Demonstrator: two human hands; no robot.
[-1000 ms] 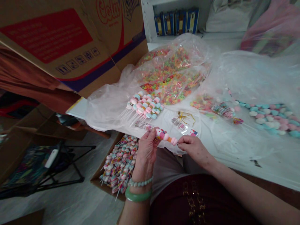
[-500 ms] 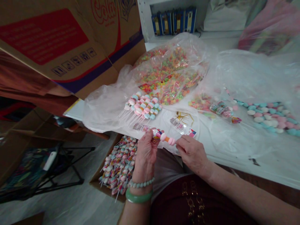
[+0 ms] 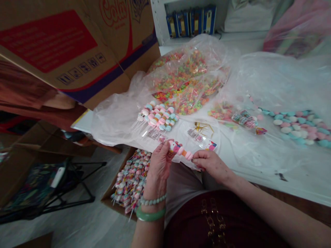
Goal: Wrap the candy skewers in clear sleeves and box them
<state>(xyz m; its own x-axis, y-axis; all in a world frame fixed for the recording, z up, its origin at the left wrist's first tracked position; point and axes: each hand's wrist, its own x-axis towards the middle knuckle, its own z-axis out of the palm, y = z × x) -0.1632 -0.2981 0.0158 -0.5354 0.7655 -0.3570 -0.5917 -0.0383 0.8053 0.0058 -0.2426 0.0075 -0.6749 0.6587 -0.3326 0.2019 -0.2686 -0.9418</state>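
Just one candy skewer (image 3: 181, 151), gripped in the left hand (image 3: 159, 168), right hand (image 3: 210, 166) pinching its tip.

Carton (image 3: 64, 51) top L; marshmallow skewers (image 3: 157, 117) on plastic sheet (image 3: 113, 127), cereal-candy bag (image 3: 186, 82) behind; skewer box (image 3: 130, 181) lower L.

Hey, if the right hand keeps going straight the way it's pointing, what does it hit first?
The right hand would likely meet the pink end of the candy skewer held in the left hand. It looks almost touching, though depth is hard to judge.
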